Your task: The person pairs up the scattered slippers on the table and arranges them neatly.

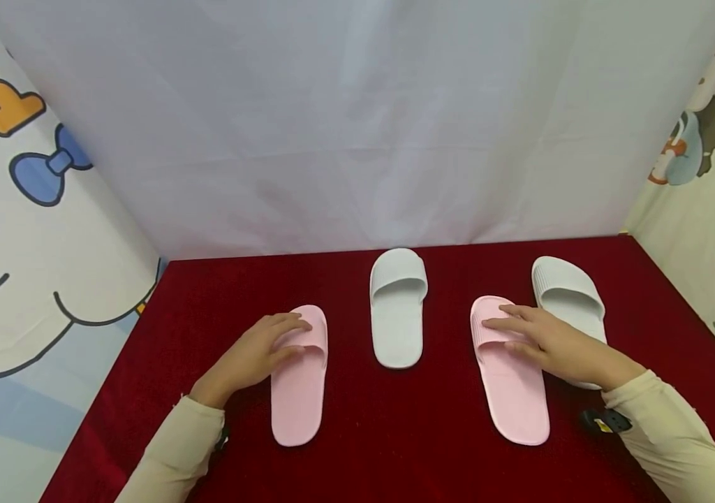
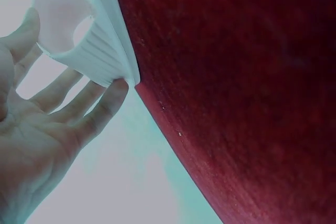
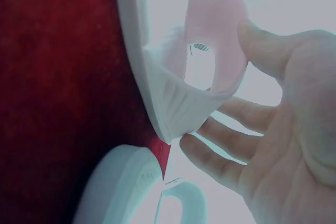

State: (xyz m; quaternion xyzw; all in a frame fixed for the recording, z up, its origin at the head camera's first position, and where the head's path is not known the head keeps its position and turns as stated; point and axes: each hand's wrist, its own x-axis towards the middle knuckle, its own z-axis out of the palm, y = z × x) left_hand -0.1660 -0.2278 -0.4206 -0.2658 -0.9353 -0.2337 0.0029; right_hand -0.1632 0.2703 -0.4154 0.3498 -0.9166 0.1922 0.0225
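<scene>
Resting relaxed fingers, nothing gripped: left hand [image 1: 262, 353] on left pink slipper [image 1: 299, 399], frame's lower centre-left; right hand [image 1: 555, 344] on right pink slipper [image 1: 513, 395], lower centre-right; best guide both evenly, avoiding right white slipper [image 1: 568, 278]

You face a big white sheet [image 1: 357, 126]. Your left wall [image 1: 93, 251] and right wall [image 1: 678, 223] have cartoon pictures [image 1: 37, 180]. Your counter [image 1: 408, 440] is dark red.
</scene>
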